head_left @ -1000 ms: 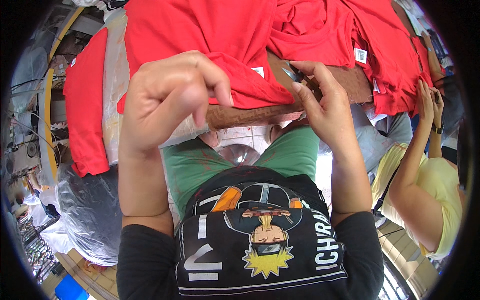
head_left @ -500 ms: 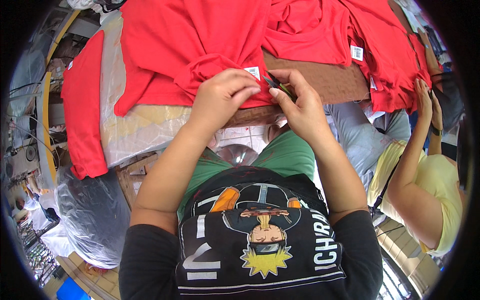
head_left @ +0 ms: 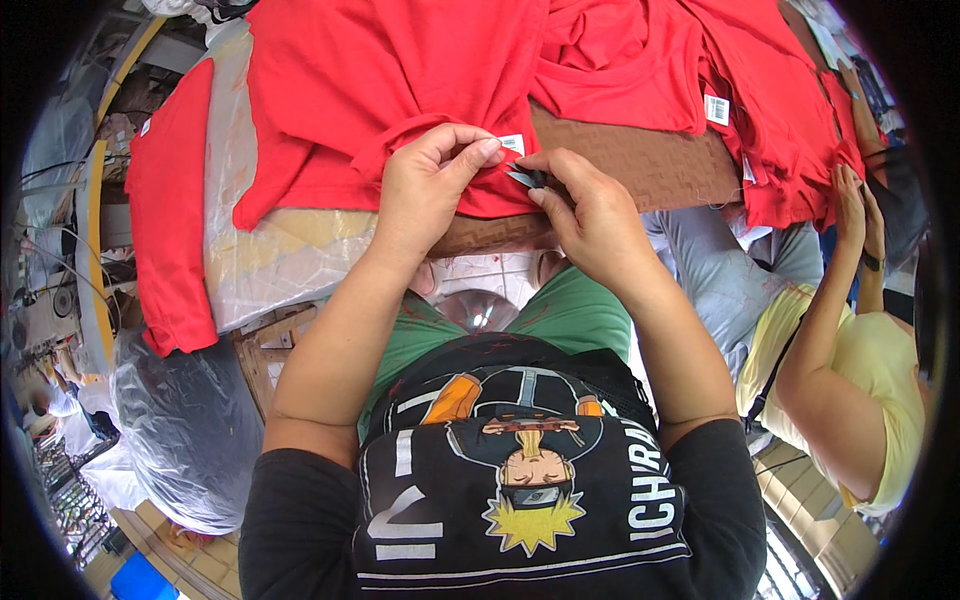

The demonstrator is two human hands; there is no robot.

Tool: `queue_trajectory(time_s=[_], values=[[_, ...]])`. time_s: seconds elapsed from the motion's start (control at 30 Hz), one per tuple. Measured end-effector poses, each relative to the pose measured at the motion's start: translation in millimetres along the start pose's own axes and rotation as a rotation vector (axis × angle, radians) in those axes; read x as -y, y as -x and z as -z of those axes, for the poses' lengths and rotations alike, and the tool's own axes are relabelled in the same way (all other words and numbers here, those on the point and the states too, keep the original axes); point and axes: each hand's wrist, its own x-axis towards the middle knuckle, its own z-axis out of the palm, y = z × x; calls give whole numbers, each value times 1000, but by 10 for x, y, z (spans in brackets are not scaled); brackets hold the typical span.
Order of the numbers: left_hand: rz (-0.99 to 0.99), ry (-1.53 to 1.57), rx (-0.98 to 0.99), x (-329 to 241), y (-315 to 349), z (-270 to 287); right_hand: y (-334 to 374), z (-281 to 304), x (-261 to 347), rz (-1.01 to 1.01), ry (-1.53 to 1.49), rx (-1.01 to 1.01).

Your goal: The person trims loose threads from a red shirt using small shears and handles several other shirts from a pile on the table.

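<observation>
A red garment (head_left: 370, 85) lies in folds over the table edge before me. At its near hem shows a small white label (head_left: 512, 143). Just beside that label my left hand (head_left: 432, 185) is closed in a pinch, thumb against forefinger; whatever lies between the tips is too small to make out. My right hand (head_left: 598, 212) grips small dark thread snips (head_left: 527, 179). Their blades point left, toward the left fingertips and just below the label, with a narrow gap to the left hand.
More red garments (head_left: 620, 70) cover the table to the right. A red piece (head_left: 175, 210) hangs over the left end. Brown patterned cloth (head_left: 670, 165) and clear plastic sheeting (head_left: 285, 255) cover the tabletop. A co-worker in yellow (head_left: 850, 390) handles red cloth at right.
My left hand has turned, bringing its thumb and fingertips up near the label. The right hand has swung the snips leftward, blades now lower and closer to the left fingers.
</observation>
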Motion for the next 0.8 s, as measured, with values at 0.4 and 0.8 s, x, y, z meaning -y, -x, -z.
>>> queue_trajectory(time_s=[0.4,0.8], values=[[25,30,7,12,-14,14,-12,-11,-12,5,-17,-14],[-62,-212,513,-700,180,308,-26,269,72,10,-86,-157]])
